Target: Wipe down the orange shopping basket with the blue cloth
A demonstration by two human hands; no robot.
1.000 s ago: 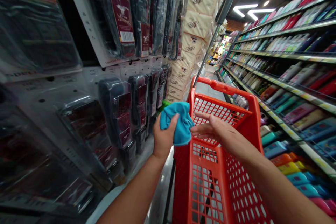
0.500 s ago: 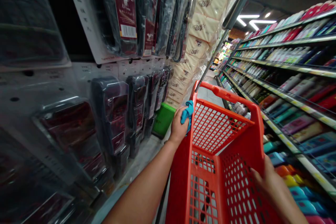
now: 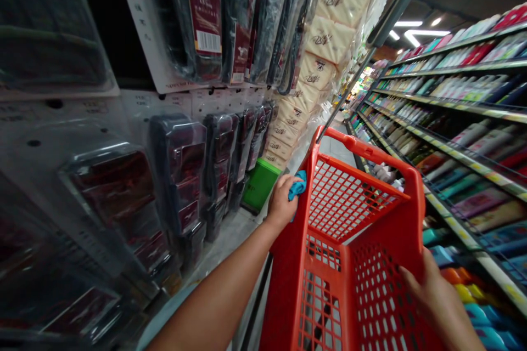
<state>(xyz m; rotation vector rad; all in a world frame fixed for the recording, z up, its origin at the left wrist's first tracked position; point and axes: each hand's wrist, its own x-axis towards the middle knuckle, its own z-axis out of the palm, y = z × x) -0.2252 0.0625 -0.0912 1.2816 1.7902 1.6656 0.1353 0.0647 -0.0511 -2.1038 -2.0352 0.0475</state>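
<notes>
A red plastic shopping cart with grid walls fills the lower middle, and nothing lies in its basket. My left hand is closed on a blue cloth, pressed against the outer left side of the cart near its upper corner. Over at the right, my right hand grips the cart's right side wall, the thumb inside and the other fingers hidden behind the wall.
Packaged dark goods hang on a display close at the left. Beyond stand a green bin and stacked cream packs. Shelves of bottles line the right side. A grey pole slants above the cart.
My left hand and the cloth have shifted slightly down along the cart's side. The cart, shelves and hanging goods sit a little further right in view.
</notes>
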